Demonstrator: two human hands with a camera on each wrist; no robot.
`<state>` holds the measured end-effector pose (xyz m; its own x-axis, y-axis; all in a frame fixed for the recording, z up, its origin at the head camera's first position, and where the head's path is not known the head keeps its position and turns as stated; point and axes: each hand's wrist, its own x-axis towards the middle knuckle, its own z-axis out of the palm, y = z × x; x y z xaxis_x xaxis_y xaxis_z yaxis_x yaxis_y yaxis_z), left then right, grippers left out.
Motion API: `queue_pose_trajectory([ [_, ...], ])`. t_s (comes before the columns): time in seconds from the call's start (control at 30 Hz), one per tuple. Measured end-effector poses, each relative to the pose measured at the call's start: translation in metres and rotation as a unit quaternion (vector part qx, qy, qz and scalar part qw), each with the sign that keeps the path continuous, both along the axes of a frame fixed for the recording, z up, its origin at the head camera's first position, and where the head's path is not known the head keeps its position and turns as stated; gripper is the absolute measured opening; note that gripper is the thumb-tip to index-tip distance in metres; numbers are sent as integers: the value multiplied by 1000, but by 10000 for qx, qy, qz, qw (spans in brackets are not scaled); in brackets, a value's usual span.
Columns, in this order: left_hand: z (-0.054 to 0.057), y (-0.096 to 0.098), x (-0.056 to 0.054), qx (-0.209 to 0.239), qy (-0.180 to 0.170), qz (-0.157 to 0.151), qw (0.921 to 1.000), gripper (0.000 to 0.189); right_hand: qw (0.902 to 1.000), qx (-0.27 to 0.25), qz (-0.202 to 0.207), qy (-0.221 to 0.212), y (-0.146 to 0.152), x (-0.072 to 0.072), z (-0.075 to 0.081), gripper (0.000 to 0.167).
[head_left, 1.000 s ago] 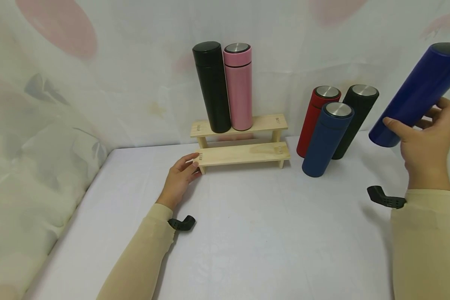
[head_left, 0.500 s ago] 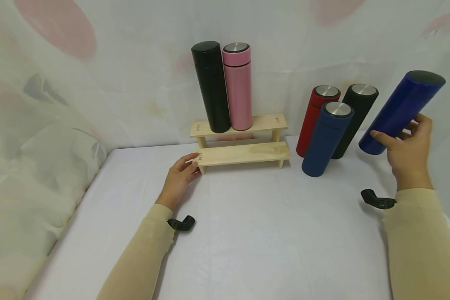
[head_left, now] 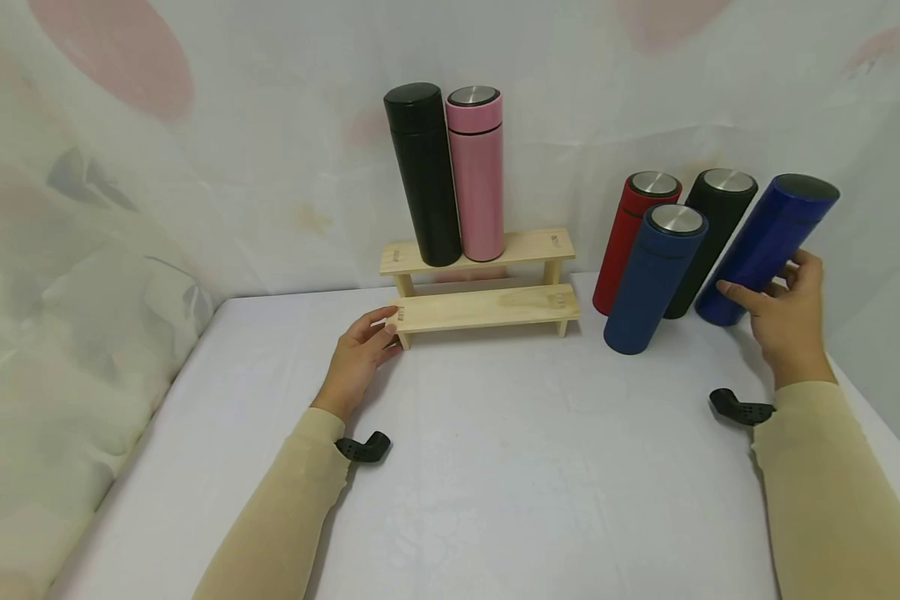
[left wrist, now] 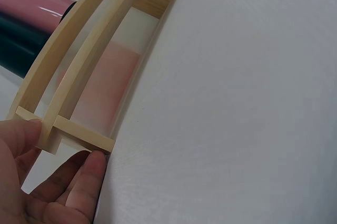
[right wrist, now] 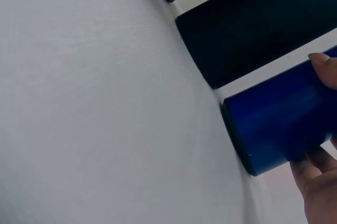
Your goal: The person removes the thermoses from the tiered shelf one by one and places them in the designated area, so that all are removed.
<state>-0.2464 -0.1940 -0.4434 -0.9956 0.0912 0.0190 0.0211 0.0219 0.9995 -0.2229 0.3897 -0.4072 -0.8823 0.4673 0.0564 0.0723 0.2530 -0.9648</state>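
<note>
My right hand (head_left: 789, 321) grips a glossy dark-blue vacuum flask (head_left: 768, 246) around its lower part, thumb on the left side. The flask's base is down at the tabletop, close to the right of a black flask (right wrist: 258, 29). A matte blue flask (head_left: 654, 279) and a red flask (head_left: 633, 242) stand left of the black one. My left hand (head_left: 356, 358) holds the left end of a two-step wooden stand (head_left: 487, 308) between thumb and fingers. On the stand's upper step are a black flask (head_left: 427, 183) and a pink flask (head_left: 477, 179), side by side.
A white cloth covers the table (head_left: 495, 467). Behind it hangs a pale patterned curtain (head_left: 292, 150), which also runs along the left side. Each wrist wears a small black camera mount, such as the left mount (head_left: 365, 447).
My right hand has brought the dark-blue flask down and to the left, beside the black flask. The left hand and the wooden stand have stayed in place.
</note>
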Motion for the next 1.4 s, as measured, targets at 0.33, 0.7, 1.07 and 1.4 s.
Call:
queue_pose_trajectory([
  [0.33,1,1,0,-5,6,20,10000,42,9994,-199,258,62,-3,1,-3,94],
  [0.7,1,0,2,40,49,6,10000,42,9993,-196,327,53,-6,3,-3,93],
  [1.07,1,0,2,-5,36,-14,10000,42,9997,-225,-17,-1,-6,6,5,92],
  [1.4,0,-2,1,-5,23,-30,10000,43,9923,-991,-246,699,-5,12,24,89],
])
